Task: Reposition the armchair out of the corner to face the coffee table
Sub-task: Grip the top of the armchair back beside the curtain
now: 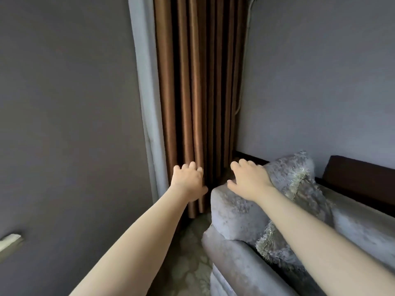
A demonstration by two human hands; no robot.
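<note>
Grey walls meet in a corner where a brown curtain [198,82] hangs down to the patterned carpet [192,253]. From my end, the grey velvet armchair [233,210] sits lower right, tucked near that corner. Its armrest is just beside the curtain's hem, a fringed cushion [292,174] leans on the arm, and a dark wooden board [359,174] runs along the wall behind. My left grip [189,181] is up in front of the curtain folds, fingers loosely bent, holding nothing; can't tell if it touches the fabric. My right grip [249,180] is released too, fingers spread over the armrest top and cushion edge.
</note>
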